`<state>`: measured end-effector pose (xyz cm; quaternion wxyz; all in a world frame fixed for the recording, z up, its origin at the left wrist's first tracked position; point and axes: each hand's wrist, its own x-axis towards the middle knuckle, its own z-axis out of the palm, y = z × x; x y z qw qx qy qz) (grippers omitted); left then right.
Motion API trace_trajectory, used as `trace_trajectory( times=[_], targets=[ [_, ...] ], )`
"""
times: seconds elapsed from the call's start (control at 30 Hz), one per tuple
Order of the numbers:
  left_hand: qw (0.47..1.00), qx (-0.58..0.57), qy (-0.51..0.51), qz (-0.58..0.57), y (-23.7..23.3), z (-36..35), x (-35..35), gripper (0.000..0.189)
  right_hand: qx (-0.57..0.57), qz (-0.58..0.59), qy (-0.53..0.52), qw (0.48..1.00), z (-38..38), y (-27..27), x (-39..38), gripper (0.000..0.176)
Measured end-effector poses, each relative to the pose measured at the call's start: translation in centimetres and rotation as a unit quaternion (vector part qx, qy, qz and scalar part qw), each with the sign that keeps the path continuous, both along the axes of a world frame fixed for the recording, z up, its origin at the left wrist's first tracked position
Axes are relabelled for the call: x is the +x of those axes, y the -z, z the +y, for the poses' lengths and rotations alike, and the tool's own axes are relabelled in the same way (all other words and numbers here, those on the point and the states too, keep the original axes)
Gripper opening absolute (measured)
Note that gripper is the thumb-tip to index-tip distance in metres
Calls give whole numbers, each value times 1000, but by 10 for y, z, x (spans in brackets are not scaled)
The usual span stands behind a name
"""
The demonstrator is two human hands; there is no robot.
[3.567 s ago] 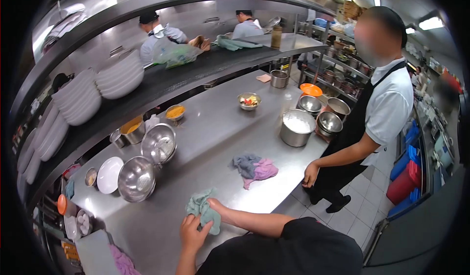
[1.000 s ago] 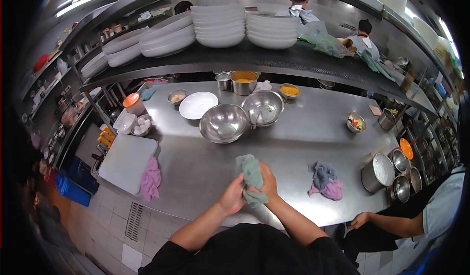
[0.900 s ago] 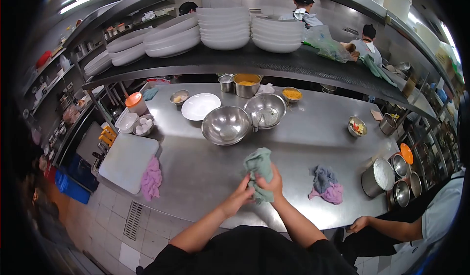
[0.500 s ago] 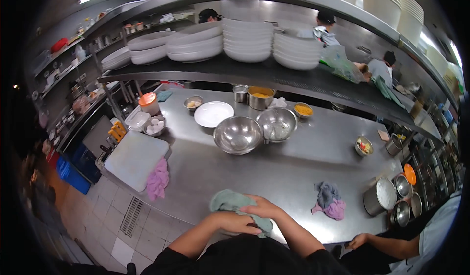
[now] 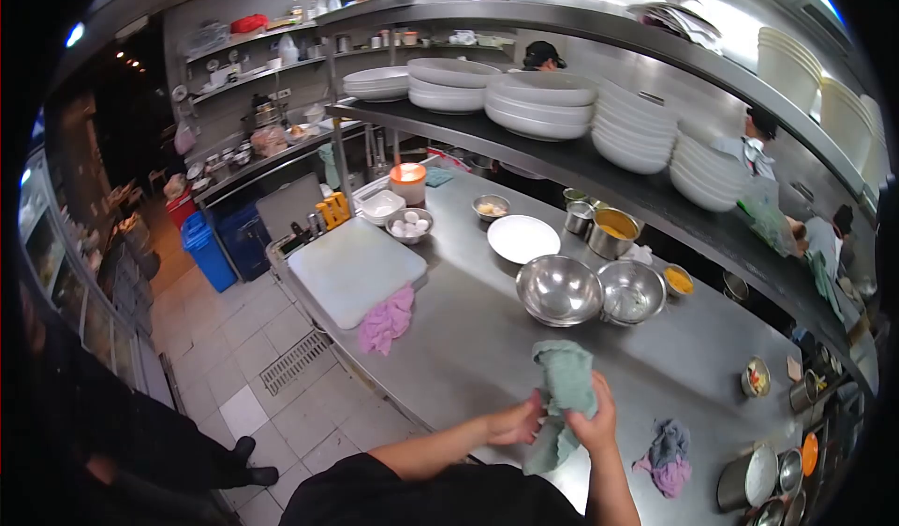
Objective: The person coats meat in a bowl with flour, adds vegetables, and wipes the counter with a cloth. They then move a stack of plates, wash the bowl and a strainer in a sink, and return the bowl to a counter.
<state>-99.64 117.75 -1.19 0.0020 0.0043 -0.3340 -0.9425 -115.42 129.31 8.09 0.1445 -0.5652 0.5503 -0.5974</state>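
A green cloth (image 5: 567, 382) hangs bunched over the steel table (image 5: 449, 329), near its front edge. My right hand (image 5: 596, 417) grips it from the right, with the thumb across the cloth. My left hand (image 5: 518, 422) is at the cloth's left side, fingers partly hidden and blurred, so its hold is unclear. Beyond the cloth sit two steel bowls (image 5: 560, 290) side by side, with a white plate (image 5: 523, 240) behind them. A pink cloth (image 5: 386, 321) lies to the left against a white cutting board (image 5: 357, 271). Grey and pink cloths (image 5: 669, 458) lie at the right.
A bowl of eggs (image 5: 410, 226) and an orange-rimmed tub (image 5: 408, 182) stand behind the board. A shelf (image 5: 562, 172) with stacked white bowls crosses above the table. Steel pots (image 5: 748, 476) stand at the right. A person in dark clothes (image 5: 140, 423) is at the left.
The view has swung left. My hands have come apart, and the green cloth is now raised and held more upright by my right hand. A person in dark clothes has come into view at left.
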Motion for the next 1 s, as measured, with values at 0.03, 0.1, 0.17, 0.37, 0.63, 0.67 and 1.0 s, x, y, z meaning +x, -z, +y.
trace_trajectory(
  times=[0.03,0.1,0.17,0.37,0.63,0.67,1.0],
  targets=[
    [1000,0,-9,3,-7,4,-3,92,-15,231,66,971,-4,-2,1,61],
    [994,23,-99,40,-28,14,-3,87,6,245,50,968,-3,4,4,61],
    [988,112,-101,22,-26,6,-1,69,64,394,52,915,6,-4,21,62],
    [967,-37,-237,-83,-60,-9,2,45,29,99,-14,995,27,-1,0,56],
    [729,-253,-581,259,-292,-109,32,45,108,-187,285,934,78,149,-129,36],
    [649,-290,-632,310,-343,-116,28,44,112,-208,303,923,83,170,-128,32],
    [158,-628,-697,308,-648,-196,-52,70,105,83,456,880,94,214,-115,10]
  ],
)
